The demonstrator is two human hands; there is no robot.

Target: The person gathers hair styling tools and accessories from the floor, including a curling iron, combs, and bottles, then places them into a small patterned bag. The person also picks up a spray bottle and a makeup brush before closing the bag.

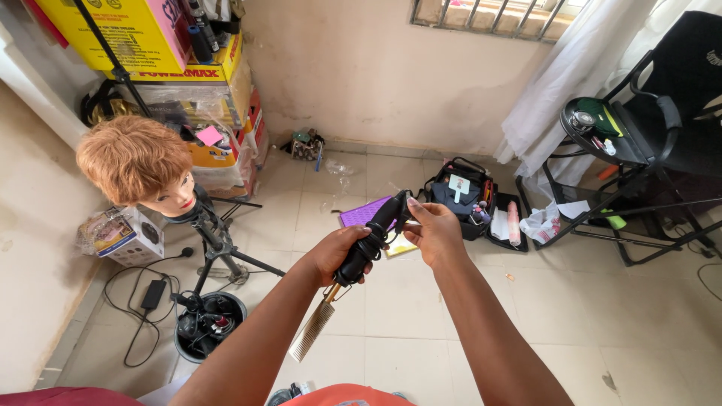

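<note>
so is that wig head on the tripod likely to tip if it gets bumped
Probably yes: the mannequin head sits high on a thin tripod stand, so it looks top-heavy. The spread legs should resist a light nudge. The wig itself looks soft and would likely just give.

I see a hot comb [347,280] held up in the air above the tiled floor, between my two hands and roughly in the middle of the view. Its handle is thick, black and ribbed-looking, running on a slant from upper right down to lower left, and from its lower end a short brass-coloured neck leads into a flat golden comb head with a row of fine teeth. The toothed head points down and to the left, hanging free below the handle, while the handle's upper end is the far end.
</note>
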